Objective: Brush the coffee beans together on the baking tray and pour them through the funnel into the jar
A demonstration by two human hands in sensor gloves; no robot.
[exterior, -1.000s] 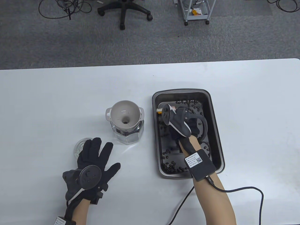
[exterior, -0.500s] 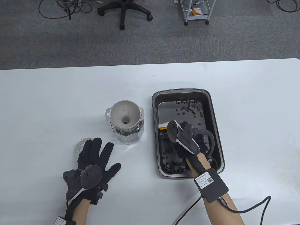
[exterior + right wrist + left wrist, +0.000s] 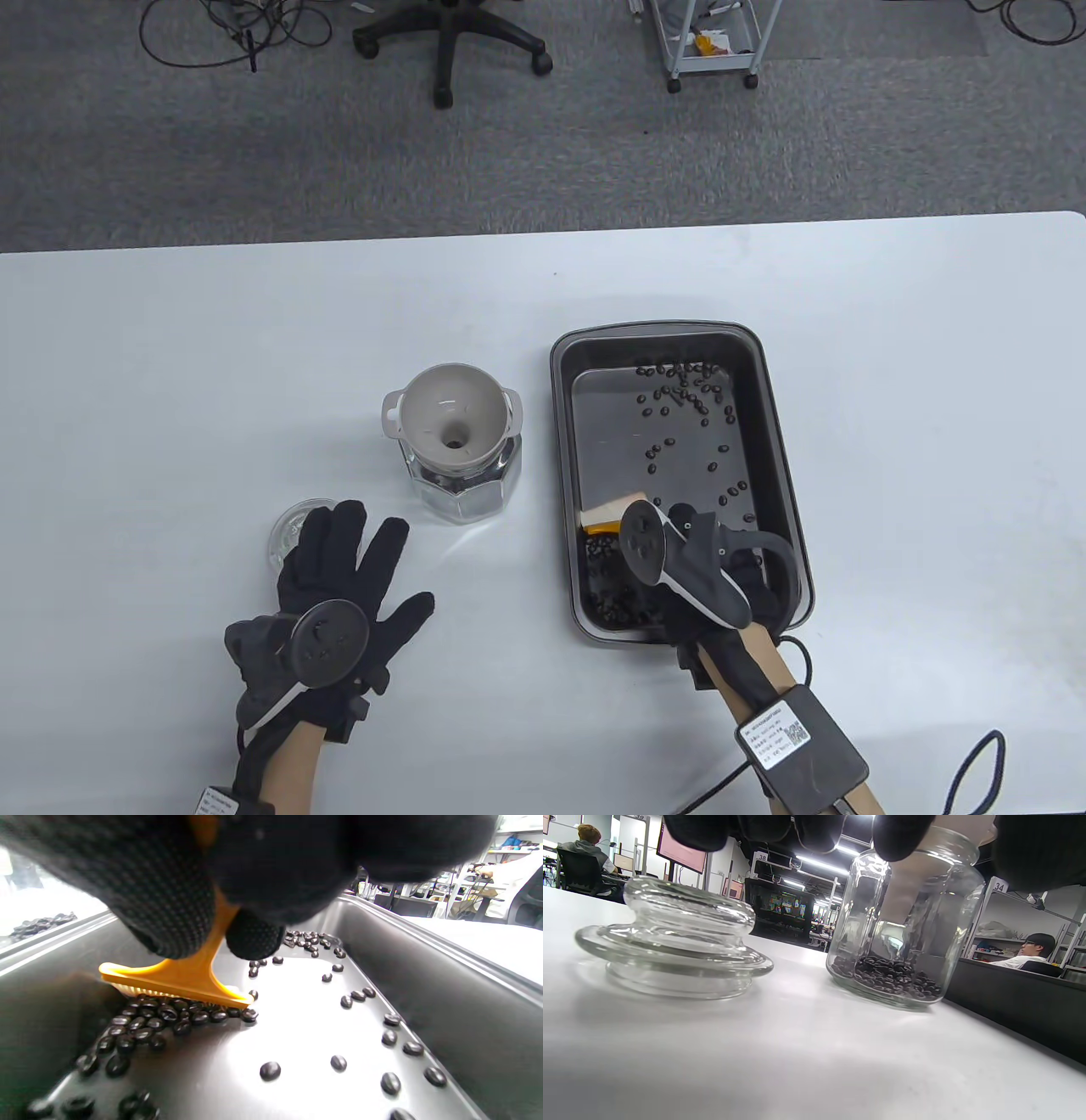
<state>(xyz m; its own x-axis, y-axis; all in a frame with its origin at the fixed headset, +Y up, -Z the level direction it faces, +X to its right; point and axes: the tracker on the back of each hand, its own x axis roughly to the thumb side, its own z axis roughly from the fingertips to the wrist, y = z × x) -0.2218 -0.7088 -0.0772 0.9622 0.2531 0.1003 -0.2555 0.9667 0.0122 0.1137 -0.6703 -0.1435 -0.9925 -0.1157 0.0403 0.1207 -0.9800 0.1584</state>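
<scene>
A dark baking tray (image 3: 780, 441) lies right of centre, with coffee beans (image 3: 679, 395) scattered over its far half and heaped (image 3: 615, 598) in its near left corner. My right hand (image 3: 704, 569) grips an orange brush (image 3: 611, 514) whose bristles touch the tray floor behind that heap (image 3: 169, 1018); the brush (image 3: 178, 978) shows beneath my curled fingers (image 3: 169, 899). A glass jar (image 3: 462, 488) with a beige funnel (image 3: 454, 416) in its mouth stands left of the tray and holds some beans (image 3: 886, 978). My left hand (image 3: 339, 586) lies flat on the table, fingers spread.
The jar's glass lid (image 3: 293, 531) lies on the table beside my left fingertips, also in the left wrist view (image 3: 670, 938). A cable (image 3: 976, 772) trails from my right forearm. Beyond the table's far edge are an office chair (image 3: 450, 42) and a cart (image 3: 713, 38).
My right hand has drawn the brush from the tray's far left towards its near end, sweeping beans into the near left corner. The left hand has stayed still.
</scene>
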